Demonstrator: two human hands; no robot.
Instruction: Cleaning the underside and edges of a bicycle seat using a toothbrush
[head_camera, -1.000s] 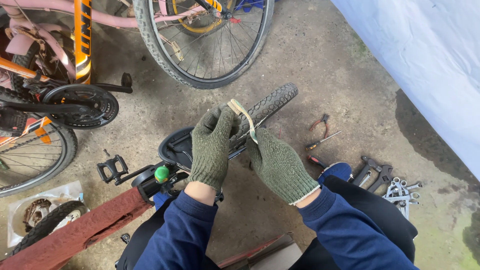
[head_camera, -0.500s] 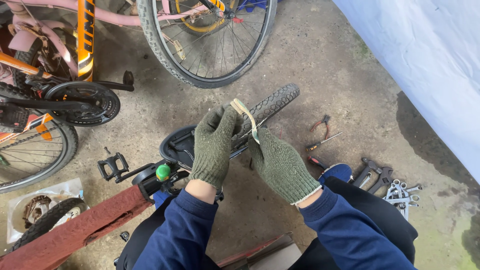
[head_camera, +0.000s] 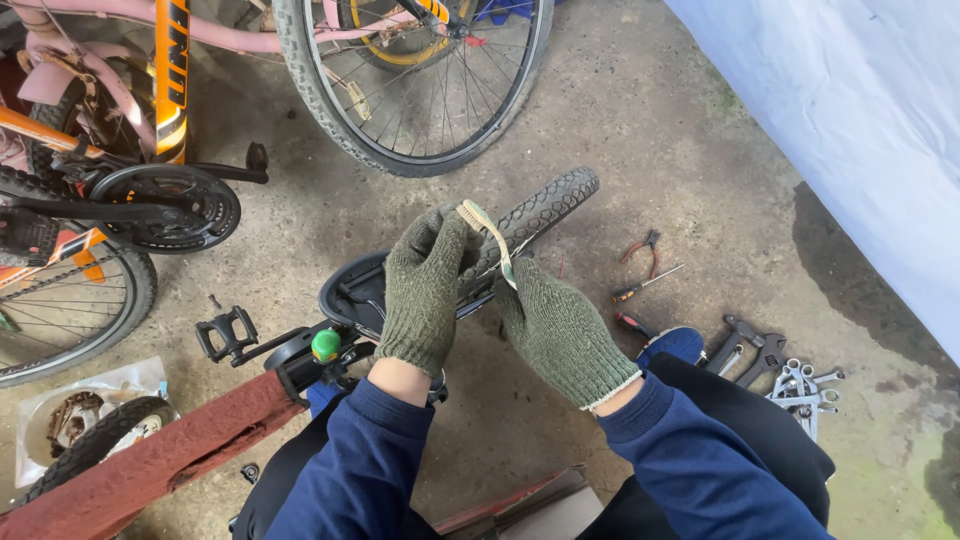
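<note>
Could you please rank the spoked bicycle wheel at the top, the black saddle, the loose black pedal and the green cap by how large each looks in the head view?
Largest to smallest:
1. spoked wheel, though partly cut off by the frame
2. black saddle, partly hidden by the left hand
3. black pedal
4. green cap

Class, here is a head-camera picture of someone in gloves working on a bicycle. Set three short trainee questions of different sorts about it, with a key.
1. True or false: both hands wear green knitted gloves.
2. What do the left hand and right hand hold between them?
A. a pale, thin, curved strip
B. a red-handled pair of pliers
C. a steel spanner
3. Fill in: the cluster of steel spanners lies on the concrete floor to the person's ____ side.

Key
1. True.
2. A: the pale, thin, curved strip runs from the left fingertips to the right hand, above the black knobbly tyre.
3. Right, past the red-handled pliers.
</note>
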